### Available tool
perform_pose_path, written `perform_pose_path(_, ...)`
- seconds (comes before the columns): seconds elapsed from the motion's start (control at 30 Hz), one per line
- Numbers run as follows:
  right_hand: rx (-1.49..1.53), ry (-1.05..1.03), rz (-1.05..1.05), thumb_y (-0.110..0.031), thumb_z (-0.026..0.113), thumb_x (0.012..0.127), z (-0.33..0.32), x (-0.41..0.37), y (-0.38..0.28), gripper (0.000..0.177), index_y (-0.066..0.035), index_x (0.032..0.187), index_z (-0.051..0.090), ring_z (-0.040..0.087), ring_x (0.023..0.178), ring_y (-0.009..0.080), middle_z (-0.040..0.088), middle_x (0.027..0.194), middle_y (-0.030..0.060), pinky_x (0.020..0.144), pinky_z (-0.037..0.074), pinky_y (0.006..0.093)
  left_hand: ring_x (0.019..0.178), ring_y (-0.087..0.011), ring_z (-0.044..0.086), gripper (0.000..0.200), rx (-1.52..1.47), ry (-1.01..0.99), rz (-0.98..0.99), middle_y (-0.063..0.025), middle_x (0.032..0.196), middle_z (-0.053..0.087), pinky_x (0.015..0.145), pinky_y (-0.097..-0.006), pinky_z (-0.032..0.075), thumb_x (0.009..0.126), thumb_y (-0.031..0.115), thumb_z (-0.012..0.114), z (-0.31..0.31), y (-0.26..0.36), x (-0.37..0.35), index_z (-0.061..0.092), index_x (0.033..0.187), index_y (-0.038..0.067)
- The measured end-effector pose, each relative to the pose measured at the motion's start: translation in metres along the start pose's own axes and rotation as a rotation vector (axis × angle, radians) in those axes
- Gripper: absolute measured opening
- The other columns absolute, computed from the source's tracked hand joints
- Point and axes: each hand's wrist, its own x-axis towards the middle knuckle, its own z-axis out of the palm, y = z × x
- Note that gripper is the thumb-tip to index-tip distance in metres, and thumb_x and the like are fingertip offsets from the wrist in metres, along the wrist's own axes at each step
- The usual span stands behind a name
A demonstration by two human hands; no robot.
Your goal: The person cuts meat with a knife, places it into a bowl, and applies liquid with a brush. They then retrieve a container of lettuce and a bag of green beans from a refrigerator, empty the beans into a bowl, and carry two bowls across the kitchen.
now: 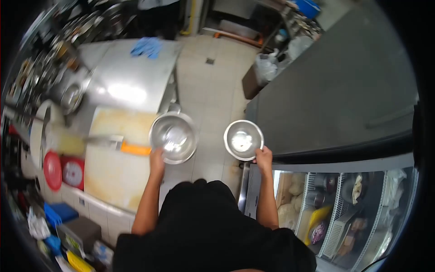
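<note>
My left hand grips the near rim of a shiny metal bowl, the larger of two. A smaller metal bowl is held by its near right rim in my right hand. Both bowls hang over the tiled floor in front of me, apart from each other, and I see no food in them. Just left of the larger bowl, an orange-handled knife lies across a stained cutting board. My fingers are partly hidden beneath the rims.
A steel table stands ahead left, with a blue cloth on it. A red scale sits left of the board. At right, a glass-door fridge holds food on wire shelves. A person's dark clothing shows at the top.
</note>
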Motion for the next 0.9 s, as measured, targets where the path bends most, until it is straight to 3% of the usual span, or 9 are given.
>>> perform_pose_path(0.03,0.006,-0.006,0.006,-0.007,0.051,0.08,0.004,0.016,-0.008,0.017,0.004,0.089,0.06,0.049,0.045,0.0083,0.059,0.064,0.005,0.038,0.039,0.0225,0.072,-0.0185,0.05,0.02,0.075,0.061,0.028,-0.008,0.074,0.053,0.068,-0.0343,0.04,0.082,0.015,0.046,-0.002,-0.026,0.008,0.056,0.075,-0.001)
perform_pose_path(0.07,0.014,-0.011,0.01,-0.007,0.051,0.08,0.009,0.036,-0.018,0.017,0.004,0.088,0.06,0.049,0.044,0.0084,0.059,0.064,0.0055,0.038,0.039,0.0225,0.07,-0.0111,0.045,0.016,-0.176,0.08,-0.135,-0.0003,0.072,0.048,0.065,-0.0289,0.039,0.08,0.017,0.049,0.005,0.004,0.0,0.053,0.069,0.005)
perform_pose_path(0.17,0.037,-0.035,0.031,-0.008,0.05,0.081,0.027,0.107,-0.025,0.015,0.003,0.083,0.059,0.05,0.043,0.0104,0.058,0.061,0.0066,0.037,0.039,0.0244,0.076,-0.016,0.055,0.009,-0.451,0.05,-0.266,-0.0038,0.077,0.053,0.075,-0.0328,0.047,0.076,0.013,0.047,0.019,0.011,0.009,0.051,0.072,0.005)
perform_pose_path(0.2,0.037,-0.048,0.045,-0.008,0.05,0.081,0.035,0.131,-0.031,0.014,0.003,0.083,0.059,0.05,0.043,0.0109,0.058,0.062,0.0068,0.036,0.039,0.0246,0.081,-0.0187,0.056,0.01,-0.407,0.042,-0.285,-0.0055,0.081,0.055,0.079,-0.0344,0.047,0.074,0.013,0.048,0.016,-0.018,0.021,0.053,0.077,0.004)
perform_pose_path(0.33,0.171,-0.075,0.064,-0.013,0.051,0.081,0.073,0.237,-0.052,0.017,0.002,0.078,0.057,0.053,0.042,0.0138,0.057,0.057,0.0081,0.039,0.042,0.0265,0.093,-0.0244,0.056,0.027,-0.615,0.043,-0.484,-0.0114,0.095,0.057,0.089,-0.0381,0.044,0.071,0.014,0.049,0.095,0.023,0.072,0.054,0.094,0.001)
perform_pose_path(0.57,0.043,-0.102,0.056,-0.014,0.052,0.08,0.11,0.42,-0.135,0.02,0.006,0.079,0.053,0.06,0.05,0.0167,0.061,0.065,0.0146,0.043,0.048,0.0282,0.099,-0.0255,0.055,0.044,-0.311,-0.199,-0.392,-0.013,0.103,0.055,0.089,-0.0382,0.043,0.07,0.002,0.046,0.238,0.125,0.236,0.046,0.114,-0.007)
perform_pose_path(0.67,0.209,-0.097,0.092,-0.014,0.051,0.08,0.117,0.484,-0.186,0.021,0.007,0.08,0.053,0.059,0.049,0.0159,0.061,0.066,0.0146,0.043,0.047,0.0272,0.099,-0.0256,0.055,0.045,-0.268,-0.181,-0.139,-0.0141,0.109,0.055,0.087,-0.0393,0.044,0.073,0.005,0.046,0.265,0.114,0.328,0.046,0.118,-0.003)
perform_pose_path(0.8,0.167,-0.038,0.059,-0.013,0.052,0.08,0.122,0.583,-0.222,0.021,0.007,0.083,0.055,0.058,0.048,0.0146,0.061,0.067,0.0132,0.043,0.047,0.0262,0.084,-0.0246,0.061,0.039,-0.418,-0.124,-0.283,-0.0121,0.101,0.056,0.074,-0.0363,0.049,0.078,0.019,0.049,0.303,0.127,0.426,0.046,0.113,0.002)
perform_pose_path(0.9,0.016,0.044,-0.072,-0.012,0.053,0.078,0.126,0.65,-0.25,0.022,0.004,0.09,0.06,0.054,0.046,0.0118,0.061,0.067,0.0085,0.044,0.046,0.0251,0.109,-0.0284,0.05,0.055,-0.419,-0.207,-0.369,-0.014,0.121,0.047,0.091,-0.0407,0.042,0.075,0.013,0.047,0.333,0.125,0.515,0.037,0.129,0.004)
